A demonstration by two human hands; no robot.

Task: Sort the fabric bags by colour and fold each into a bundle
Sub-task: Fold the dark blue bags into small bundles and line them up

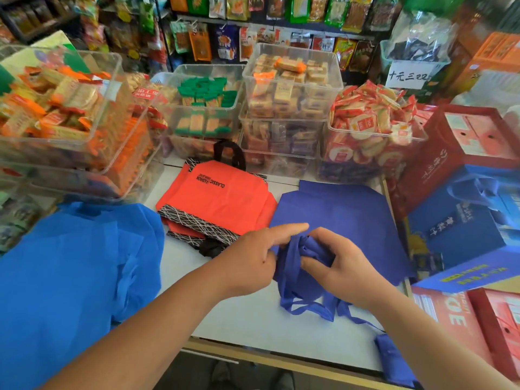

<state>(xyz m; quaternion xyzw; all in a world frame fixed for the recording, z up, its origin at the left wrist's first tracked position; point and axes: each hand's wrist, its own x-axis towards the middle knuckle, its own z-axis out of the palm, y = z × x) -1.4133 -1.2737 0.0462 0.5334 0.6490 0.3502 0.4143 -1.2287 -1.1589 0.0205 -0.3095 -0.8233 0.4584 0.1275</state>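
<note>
Both hands meet over the middle of the bench [253, 319] on one indigo bag [305, 250], bunched into a tight wad. The right hand [346, 267] has its fingers [326, 235] curled over the top, thumb underneath, clamped on the fabric. The left hand [253, 260] lays its index finger [289, 229] straight across the wad while the rest curl in against a strap. The straps [309, 308] hang loose, looping down onto the bench towards the near edge.

Under and behind the wad, towards the right edge, lies a flat pile of indigo bags [346, 212]. Beside it, mid-bench, are the orange bags [222, 198] with black patterned trim, touching the indigo pile. The left end carries the bright blue bags [70, 277], spilling over the near edge. At the near right corner sits a folded indigo bundle [394, 358].

Along the far edge stand clear tubs [292, 80] full of wrapped snacks; red and blue gift boxes [464, 220] stand at the right.
</note>
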